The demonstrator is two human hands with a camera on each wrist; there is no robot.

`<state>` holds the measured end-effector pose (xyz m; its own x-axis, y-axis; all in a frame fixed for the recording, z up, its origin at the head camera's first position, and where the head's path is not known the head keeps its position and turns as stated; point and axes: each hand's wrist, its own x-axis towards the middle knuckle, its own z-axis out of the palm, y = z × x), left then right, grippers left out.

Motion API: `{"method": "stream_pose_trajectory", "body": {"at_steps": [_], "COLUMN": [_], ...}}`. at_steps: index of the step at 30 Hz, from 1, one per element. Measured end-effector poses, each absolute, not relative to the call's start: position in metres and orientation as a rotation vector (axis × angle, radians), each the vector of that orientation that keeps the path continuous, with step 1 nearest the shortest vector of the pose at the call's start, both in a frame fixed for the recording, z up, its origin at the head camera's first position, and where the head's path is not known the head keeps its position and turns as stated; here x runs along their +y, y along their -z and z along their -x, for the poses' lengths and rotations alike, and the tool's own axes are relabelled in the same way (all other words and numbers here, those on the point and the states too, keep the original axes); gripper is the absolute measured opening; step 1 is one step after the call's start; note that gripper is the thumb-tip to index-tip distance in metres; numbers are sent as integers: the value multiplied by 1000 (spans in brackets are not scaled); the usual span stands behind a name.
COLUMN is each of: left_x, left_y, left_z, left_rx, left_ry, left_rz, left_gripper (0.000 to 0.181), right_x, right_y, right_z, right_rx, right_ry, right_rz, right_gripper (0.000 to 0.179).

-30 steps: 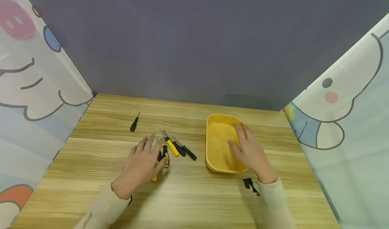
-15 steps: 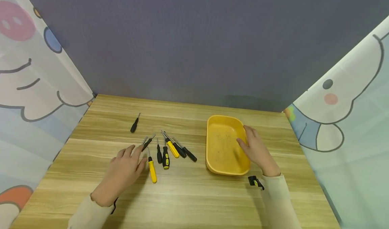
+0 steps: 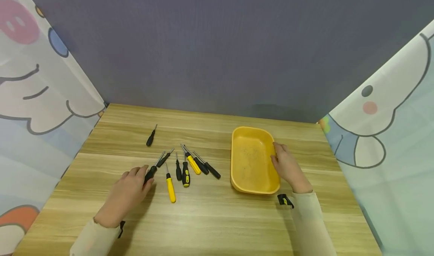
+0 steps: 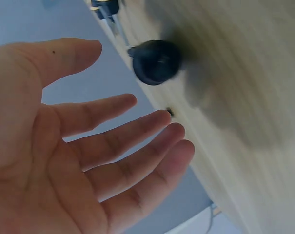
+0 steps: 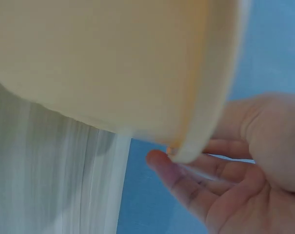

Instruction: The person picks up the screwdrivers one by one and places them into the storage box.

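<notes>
My left hand is at the left of the table with its fingertips right at a black-handled screwdriver. In the left wrist view the fingers are spread and nearly straight, and the screwdriver's dark handle end shows beyond them. My right hand grips the right rim of a yellow plastic basin, thumb at the inner side and fingers outside. From the right wrist, the basin's wall hides part of the thumb and fingers.
Several other screwdrivers lie between the hands, among them a yellow-handled one and a black-and-yellow one. A lone small black screwdriver lies farther back. A dark grey panel rises behind the wooden table.
My left hand has drawn back leftward from over the screwdrivers, uncovering the yellow-handled one and those around it. My right hand has moved from over the basin's inside to its right rim.
</notes>
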<state>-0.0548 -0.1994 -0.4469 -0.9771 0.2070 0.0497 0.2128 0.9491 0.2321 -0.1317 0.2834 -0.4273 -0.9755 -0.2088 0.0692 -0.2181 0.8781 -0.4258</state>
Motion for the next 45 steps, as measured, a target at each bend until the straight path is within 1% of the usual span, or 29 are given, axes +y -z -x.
{"method": "stream_pose_trajectory", "body": {"at_steps": [7,13,19,24,33,41,45], "left_x": [-207,-208,-207,-207,-205,-205,-202], "left_y": [457,462,459,459,458,457,452], "left_z": [62,67,71,75,77,78,78], "left_rx": [-3135,-3039,-3089,-3107,-3184,-3174,-3183], "left_ry": [436,450,508,498,466,567,626], "left_rz": [223,272,222,225,188,184,177], "left_gripper": [44,33,27,27,35,35,32], "right_x": [286,286,285,286,287,289,292], "right_y": [431,431,429,426,427,431,433], "right_z": [135,138,139,140,143,141,139], "right_rx": [-2983,-2973,-3001,-2993,-2975,-2964,-2954], "right_ry": [-648,-648,-635,-627,-627,-627,-613], "right_rz": [-366,-381,-369,-385,-403,-389,-400], "right_gripper": [42,38,38,35,33,35,35]}}
